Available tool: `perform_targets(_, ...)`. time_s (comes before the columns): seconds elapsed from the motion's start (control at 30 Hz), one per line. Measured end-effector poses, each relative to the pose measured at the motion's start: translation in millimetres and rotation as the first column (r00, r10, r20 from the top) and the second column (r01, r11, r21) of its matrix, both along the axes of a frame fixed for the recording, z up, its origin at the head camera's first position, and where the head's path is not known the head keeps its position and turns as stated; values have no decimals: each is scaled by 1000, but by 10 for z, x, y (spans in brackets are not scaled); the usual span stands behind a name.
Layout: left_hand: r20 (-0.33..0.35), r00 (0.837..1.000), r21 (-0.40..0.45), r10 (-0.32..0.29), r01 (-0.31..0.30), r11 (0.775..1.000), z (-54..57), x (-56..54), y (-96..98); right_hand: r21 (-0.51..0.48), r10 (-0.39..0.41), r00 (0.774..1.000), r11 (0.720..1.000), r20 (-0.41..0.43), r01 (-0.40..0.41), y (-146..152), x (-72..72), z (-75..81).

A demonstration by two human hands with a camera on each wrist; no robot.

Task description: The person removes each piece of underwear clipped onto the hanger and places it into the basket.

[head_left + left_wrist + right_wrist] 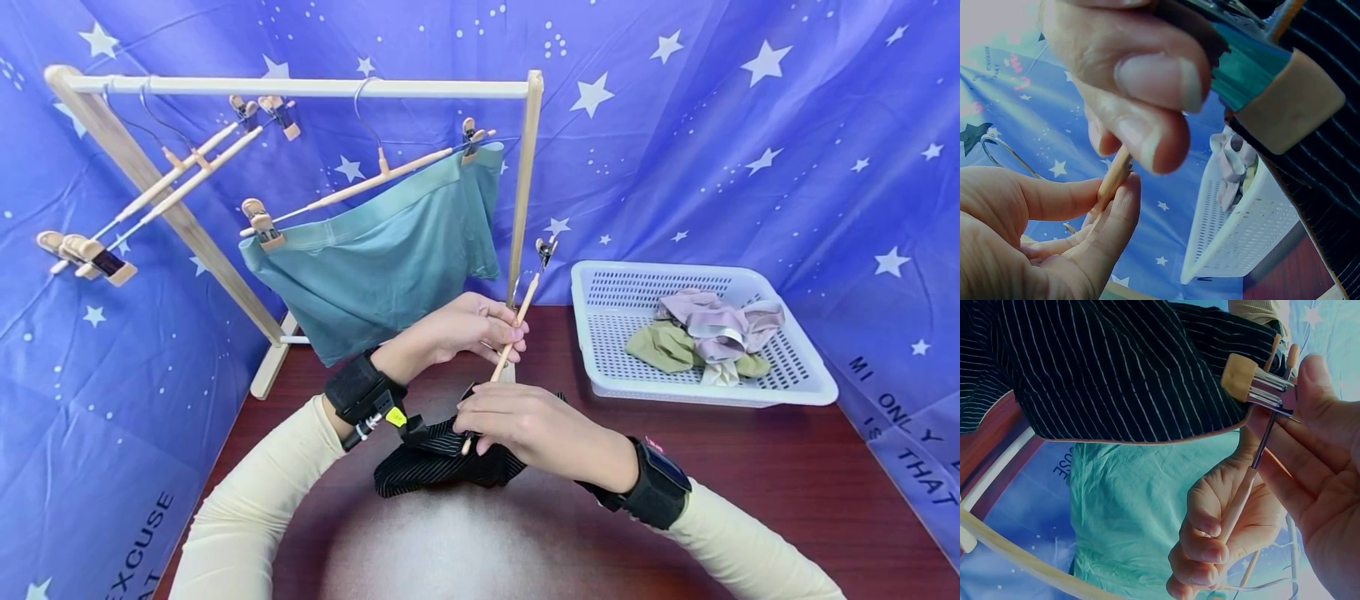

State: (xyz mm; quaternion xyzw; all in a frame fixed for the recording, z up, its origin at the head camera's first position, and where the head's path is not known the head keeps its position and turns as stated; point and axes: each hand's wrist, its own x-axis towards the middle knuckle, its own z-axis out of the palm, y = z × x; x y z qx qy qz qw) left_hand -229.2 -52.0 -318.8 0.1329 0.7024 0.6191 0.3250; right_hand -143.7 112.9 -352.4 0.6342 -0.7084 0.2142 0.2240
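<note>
A wooden clip hanger [528, 300] slants up and away between the two hands. My left hand [476, 329] grips its bar; in the left wrist view thumb and fingers pinch the wood [1112, 178]. At the near end, my right hand [525, 421] holds the hanger's clip [1241, 378] between thumb and fingers. That clip's tan jaws sit on the edge of a black garment with thin white stripes [1116, 375], which hangs down onto the table. The far clip [546, 250] carries no cloth.
Behind the hands a wooden rack [300, 86] bears teal underpants [382, 242] on a clip hanger and two bare hangers [180, 175] at left. A white basket [600, 375] with crumpled pink and green garments [705, 329] stands right on the brown table [750, 483].
</note>
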Motion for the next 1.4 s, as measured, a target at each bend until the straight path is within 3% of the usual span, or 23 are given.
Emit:
perform_targets(0.3, -1, 1000, 2, 0, 0, 1000, -41, -23, -4, -35, -22, 998, 999, -54, 20, -23, -20, -43)
perform_targets(1.03, -9, 1000, 6, -15, 16, 1000, -98, -25, 36, -77, -8, 999, 997, -52, 4, -15, -27, -70)
perform_targets(1.4, -15, 1000, 9, -12, 12, 1000, -72, -16, 46, -110, -6, 999, 994, -44, 1, -8, -19, -60)
